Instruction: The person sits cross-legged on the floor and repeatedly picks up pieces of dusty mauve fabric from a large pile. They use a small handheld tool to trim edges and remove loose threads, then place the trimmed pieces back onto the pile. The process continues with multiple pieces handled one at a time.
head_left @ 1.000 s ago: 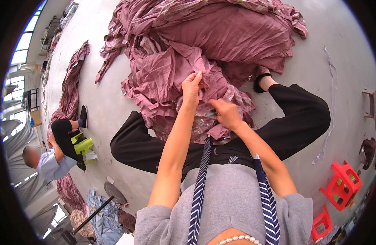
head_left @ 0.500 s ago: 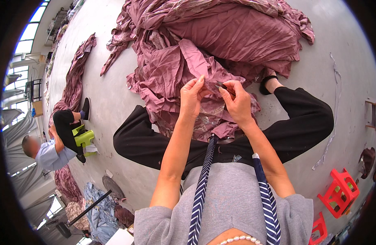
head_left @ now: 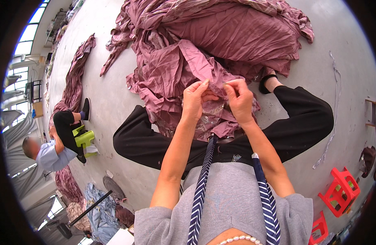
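Observation:
A large heap of dusty-pink fabric [head_left: 233, 34] with patterned, shiny parts lies in front of me and spills between my legs. My left hand [head_left: 194, 102] is closed, thumb and forefinger pinching an edge of this fabric. Close on its right, my right hand [head_left: 240, 101] is closed too, its thumb and forefinger pinched at the same edge. A short stretch of fabric runs between the two pinches. Whether the right palm also hides something small, I cannot tell.
At left another person [head_left: 55, 153] sits on a green stool [head_left: 85, 139] beside a long strip of pink fabric [head_left: 75, 73]. Red plastic stools [head_left: 339, 192] stand at lower right. A pale cord [head_left: 337, 98] lies on the floor at right. Blue cloth [head_left: 100, 212] is piled lower left.
The small dark pointed tool seen at my right fingertips no longer shows. My right hand has turned slightly, its fingertips now at the fabric edge. My left hand has shifted slightly right.

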Demonstrator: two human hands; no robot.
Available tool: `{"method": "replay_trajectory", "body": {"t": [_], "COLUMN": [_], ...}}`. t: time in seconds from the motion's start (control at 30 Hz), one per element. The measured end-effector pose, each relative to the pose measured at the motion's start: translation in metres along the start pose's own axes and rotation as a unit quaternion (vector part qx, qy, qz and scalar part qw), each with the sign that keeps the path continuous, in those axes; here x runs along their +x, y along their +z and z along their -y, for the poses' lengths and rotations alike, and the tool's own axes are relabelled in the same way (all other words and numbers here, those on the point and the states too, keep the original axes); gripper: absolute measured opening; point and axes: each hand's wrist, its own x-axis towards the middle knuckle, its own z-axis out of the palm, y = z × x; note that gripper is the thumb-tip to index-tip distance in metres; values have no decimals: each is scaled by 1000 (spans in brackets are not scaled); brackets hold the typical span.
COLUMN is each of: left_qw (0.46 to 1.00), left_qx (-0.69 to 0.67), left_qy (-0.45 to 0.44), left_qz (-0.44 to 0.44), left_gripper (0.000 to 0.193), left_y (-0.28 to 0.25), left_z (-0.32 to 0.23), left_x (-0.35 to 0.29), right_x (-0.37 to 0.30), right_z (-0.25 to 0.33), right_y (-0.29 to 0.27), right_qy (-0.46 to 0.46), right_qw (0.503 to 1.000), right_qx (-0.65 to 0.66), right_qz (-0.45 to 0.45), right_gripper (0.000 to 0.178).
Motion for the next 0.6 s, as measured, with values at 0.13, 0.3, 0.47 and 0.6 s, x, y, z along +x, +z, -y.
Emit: {"method": "replay_trajectory", "body": {"t": [0.13, 0.3, 0.47, 0.6], "left_qw": [999, 998, 896, 778], "left_qx": [-23, 20, 377, 510], "left_qy": [-9, 13, 217, 362], "left_qz": [-24, -64, -88, 64], "left_gripper": [12, 13, 19, 55], "left_y": [2, 0, -13, 9], "left_z": [-6, -6, -8, -32], "left_x": [-3, -5, -6, -3], "right_x": [-1, 4, 15, 19], "right_z": [8, 3, 6, 5], "right_y": [-5, -3, -12, -22], "right_qy": [20, -167, 33, 103], "right_qw": [999, 976, 986, 964], "right_qx": [42, -127, 89, 150], "right_qz": [28, 63, 140, 195], "right_gripper": [32, 29, 12, 12]}}
